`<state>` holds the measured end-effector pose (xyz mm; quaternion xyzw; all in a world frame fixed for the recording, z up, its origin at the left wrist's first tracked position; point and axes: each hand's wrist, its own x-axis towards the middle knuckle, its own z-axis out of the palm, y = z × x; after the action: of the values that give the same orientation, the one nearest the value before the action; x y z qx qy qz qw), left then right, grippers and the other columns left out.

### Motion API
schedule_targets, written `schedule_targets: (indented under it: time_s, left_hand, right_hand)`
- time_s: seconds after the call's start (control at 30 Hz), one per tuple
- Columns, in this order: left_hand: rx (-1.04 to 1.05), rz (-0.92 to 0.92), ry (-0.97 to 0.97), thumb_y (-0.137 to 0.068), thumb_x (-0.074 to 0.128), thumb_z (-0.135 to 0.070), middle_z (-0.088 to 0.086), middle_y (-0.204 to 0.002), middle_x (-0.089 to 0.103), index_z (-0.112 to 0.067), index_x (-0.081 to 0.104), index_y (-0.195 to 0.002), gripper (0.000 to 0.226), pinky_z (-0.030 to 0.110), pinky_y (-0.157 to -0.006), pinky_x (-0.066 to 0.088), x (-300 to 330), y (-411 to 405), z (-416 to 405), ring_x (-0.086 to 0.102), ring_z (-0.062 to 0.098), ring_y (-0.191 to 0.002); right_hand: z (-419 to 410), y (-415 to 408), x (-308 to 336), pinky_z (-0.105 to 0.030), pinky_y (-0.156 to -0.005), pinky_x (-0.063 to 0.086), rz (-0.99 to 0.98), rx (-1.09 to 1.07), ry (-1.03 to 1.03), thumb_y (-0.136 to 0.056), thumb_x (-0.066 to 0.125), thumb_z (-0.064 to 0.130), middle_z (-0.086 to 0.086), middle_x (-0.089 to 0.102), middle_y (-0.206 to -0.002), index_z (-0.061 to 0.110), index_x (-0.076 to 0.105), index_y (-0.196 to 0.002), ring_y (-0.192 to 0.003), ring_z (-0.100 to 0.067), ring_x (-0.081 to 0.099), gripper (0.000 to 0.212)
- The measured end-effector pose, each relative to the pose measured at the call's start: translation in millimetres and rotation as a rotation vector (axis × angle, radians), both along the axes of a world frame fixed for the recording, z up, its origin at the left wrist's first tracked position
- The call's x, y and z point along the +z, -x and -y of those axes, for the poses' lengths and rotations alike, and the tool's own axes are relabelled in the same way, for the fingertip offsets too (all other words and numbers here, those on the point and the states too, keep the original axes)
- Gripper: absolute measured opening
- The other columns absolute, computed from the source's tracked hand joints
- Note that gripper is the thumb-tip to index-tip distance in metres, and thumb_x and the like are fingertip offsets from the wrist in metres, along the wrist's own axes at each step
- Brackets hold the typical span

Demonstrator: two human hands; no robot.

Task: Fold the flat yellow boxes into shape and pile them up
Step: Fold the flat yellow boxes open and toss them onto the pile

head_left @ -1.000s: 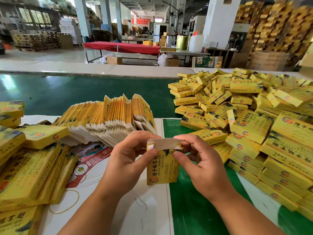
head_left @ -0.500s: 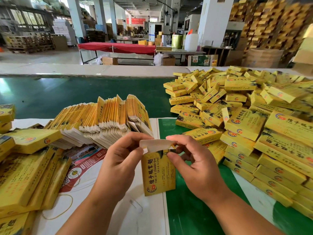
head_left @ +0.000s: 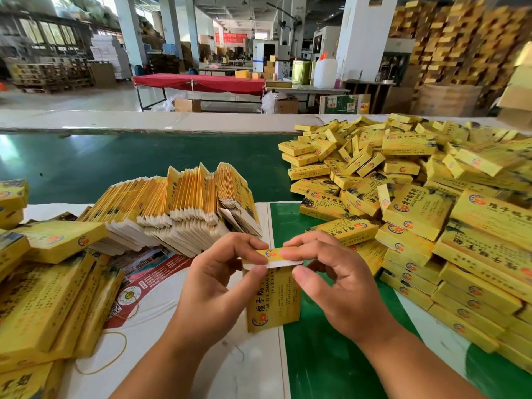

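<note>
Heap of folded yellow boxes (head_left: 431, 214), desk right; stack of flat blanks (head_left: 178, 208), behind. Box in hand (head_left: 272, 298), upright at centre, reads "TAN ZI E ZHANG". Left hand (head_left: 218, 286) and right hand (head_left: 336, 286) pinch top flap (head_left: 270, 257): press evenly, tuck tab squarely inside.

Held box (head_left: 272, 300): yellow front, large red Chinese characters reading 檀子鵝掌; beneath, Latin line starting "TAN ZI E ZHANG". Same characters on the boxes in the heap (head_left: 417, 208). Smaller print unreadable.
</note>
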<state>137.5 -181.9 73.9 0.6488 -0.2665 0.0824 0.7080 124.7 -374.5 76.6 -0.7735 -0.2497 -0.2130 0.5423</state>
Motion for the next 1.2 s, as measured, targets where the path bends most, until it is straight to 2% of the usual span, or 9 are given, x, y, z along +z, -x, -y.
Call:
schedule_targets:
  time_s: [0.13,0.3,0.43,0.57,0.7,0.87,1.0,1.1,1.2]
  left_hand:
    - [-0.052,-0.077,-0.023,-0.08,0.074,-0.022,0.009,-0.11,0.068,-0.016,0.07,-0.09,0.013,0.032,-0.075,0.057,3.8,-1.6,-5.8,0.065,0.027,-0.102]
    - [-0.065,-0.143,-0.032,-0.081,0.066,-0.012,0.012,-0.097,0.071,-0.021,0.07,-0.094,0.016,0.029,-0.075,0.056,2.8,-5.2,-7.4,0.069,0.024,-0.091]
    - [0.029,-0.182,-0.011,-0.08,0.065,-0.017,0.007,-0.098,0.072,-0.022,0.065,-0.108,0.028,0.023,-0.075,0.056,0.9,-1.7,0.7,0.069,0.018,-0.092]
    - [0.355,-0.139,-0.349,-0.072,0.064,-0.058,-0.028,-0.101,0.064,-0.046,0.05,-0.115,0.048,0.014,-0.067,0.055,-4.7,12.9,21.1,0.063,-0.004,-0.095]
    - [0.484,0.071,-0.662,-0.06,0.066,-0.069,-0.027,-0.121,0.045,-0.037,0.029,-0.14,0.093,0.021,-0.089,0.045,-11.2,17.2,27.4,0.046,-0.005,-0.111]
    - [0.578,0.174,-0.785,-0.06,0.072,-0.054,-0.025,-0.103,0.038,-0.037,0.034,-0.124,0.076,0.022,-0.078,0.036,-6.9,13.4,23.3,0.032,-0.007,-0.091]
    - [0.592,0.209,-0.848,-0.059,0.079,-0.051,-0.024,-0.102,0.039,-0.038,0.034,-0.121,0.078,0.022,-0.08,0.037,-6.9,13.0,25.0,0.034,-0.004,-0.092]
    - [0.614,0.236,-0.869,-0.056,0.081,-0.051,-0.023,-0.1,0.041,-0.035,0.04,-0.119,0.077,0.022,-0.077,0.036,-6.2,12.8,24.4,0.038,0.001,-0.09]
    - [0.618,0.238,-0.879,-0.054,0.081,-0.052,-0.022,-0.097,0.041,-0.036,0.039,-0.116,0.076,0.021,-0.075,0.036,-4.6,13.3,24.1,0.041,0.003,-0.088]
  right_hand:
    - [-0.4,-0.5,1.6,-0.028,-0.071,0.055,0.02,-0.059,0.006,-0.09,0.064,0.033,0.011,0.065,-0.102,0.021,0.076,-0.096,-0.1,-0.017,0.065,0.018]
    - [-1.4,-1.1,2.1,-0.03,-0.071,0.056,0.043,-0.069,0.039,-0.087,0.069,0.014,0.007,0.066,-0.097,0.016,0.075,-0.095,-0.094,-0.016,0.065,0.011]
    - [-5.7,2.0,1.8,-0.036,-0.065,0.054,0.078,-0.147,0.047,-0.087,0.068,0.015,0.003,0.064,-0.089,0.013,0.071,-0.091,-0.084,-0.017,0.064,0.005]
    - [-15.1,5.2,-2.2,-0.027,-0.064,0.055,0.093,-0.291,-0.063,-0.087,0.067,0.016,0.003,0.063,-0.088,0.017,0.066,-0.097,-0.081,-0.015,0.063,0.01]
    - [-24.9,8.9,-3.1,-0.019,-0.065,0.052,0.061,-0.294,-0.072,-0.088,0.066,0.023,0.005,0.059,-0.09,0.021,0.066,-0.118,-0.083,-0.016,0.06,0.031]
    - [-27.6,10.3,-1.3,-0.025,-0.06,0.054,-0.005,-0.278,-0.041,-0.087,0.064,0.041,0.008,0.063,-0.083,0.022,0.075,-0.1,-0.077,-0.014,0.064,0.025]
    - [-25.0,10.4,-1.6,-0.025,-0.059,0.058,-0.035,-0.315,-0.063,-0.086,0.067,0.037,0.011,0.07,-0.086,0.023,0.076,-0.096,-0.078,-0.01,0.069,0.02]
    - [-24.6,10.8,-0.4,-0.016,-0.057,0.053,0.004,-0.335,-0.036,-0.087,0.067,0.029,0.014,0.071,-0.081,0.021,0.077,-0.096,-0.073,-0.005,0.069,0.015]
    - [-23.1,11.6,1.9,-0.003,-0.051,0.037,0.034,-0.338,-0.045,-0.089,0.065,0.022,0.022,0.062,-0.062,0.018,0.076,-0.089,-0.057,0.001,0.061,0.011]
